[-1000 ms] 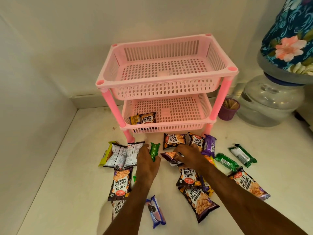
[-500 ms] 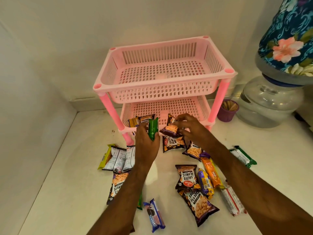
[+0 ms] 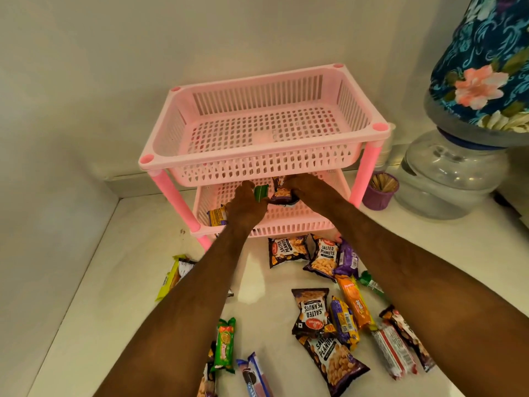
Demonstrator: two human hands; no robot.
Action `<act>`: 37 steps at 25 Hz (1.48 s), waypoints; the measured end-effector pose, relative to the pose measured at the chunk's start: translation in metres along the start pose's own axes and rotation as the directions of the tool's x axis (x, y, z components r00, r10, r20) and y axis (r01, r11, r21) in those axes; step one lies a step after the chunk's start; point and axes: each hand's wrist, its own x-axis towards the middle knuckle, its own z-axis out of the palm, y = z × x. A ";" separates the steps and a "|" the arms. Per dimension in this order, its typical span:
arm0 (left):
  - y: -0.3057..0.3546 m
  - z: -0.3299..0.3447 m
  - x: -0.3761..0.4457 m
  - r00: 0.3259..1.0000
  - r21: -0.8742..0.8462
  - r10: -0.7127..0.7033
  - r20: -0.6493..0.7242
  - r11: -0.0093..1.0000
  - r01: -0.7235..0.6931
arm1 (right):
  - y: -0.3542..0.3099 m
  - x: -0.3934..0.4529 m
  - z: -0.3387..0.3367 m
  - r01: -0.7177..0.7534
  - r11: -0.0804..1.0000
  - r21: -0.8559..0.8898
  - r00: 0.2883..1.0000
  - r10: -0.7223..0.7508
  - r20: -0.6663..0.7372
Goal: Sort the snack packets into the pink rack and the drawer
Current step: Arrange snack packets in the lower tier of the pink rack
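Note:
A two-tier pink rack (image 3: 160,160) stands against the wall; its top basket holds nothing. Both hands reach into the lower basket (image 3: 289,229). My left hand (image 3: 247,206) grips a green packet (image 3: 260,192). My right hand (image 3: 307,187) holds a dark salted-peanuts packet (image 3: 282,193). A yellow packet (image 3: 216,215) lies at the lower basket's left end, partly hidden by my left wrist. Several snack packets lie scattered on the white counter in front, among them peanuts packets (image 3: 287,250) (image 3: 310,310), an orange pack (image 3: 355,302) and a green biscuit pack (image 3: 225,343).
A small purple cup of toothpicks (image 3: 382,190) stands right of the rack. Beyond it is a water dispenser jar (image 3: 446,176) with a floral cover (image 3: 486,67). Walls close in at the left and back. No drawer is in view.
Both hands rose from the counter with their packets and moved forward into the rack's lower basket. The camera view shifted closer and higher.

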 end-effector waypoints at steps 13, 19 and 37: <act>-0.004 0.033 0.025 0.990 0.393 -0.033 0.136 0.919 -0.024 | 0.002 0.026 0.029 -0.111 0.993 0.033 0.973 0.102 0.206; -0.001 0.027 0.031 0.979 0.519 0.017 0.204 0.846 -0.123 | 0.008 0.028 0.023 -0.177 0.976 0.131 0.918 0.115 0.379; -0.043 0.055 -0.098 0.884 0.166 0.386 -0.263 0.921 -0.353 | 0.002 -0.084 0.046 -0.030 0.960 0.278 0.976 0.088 -0.200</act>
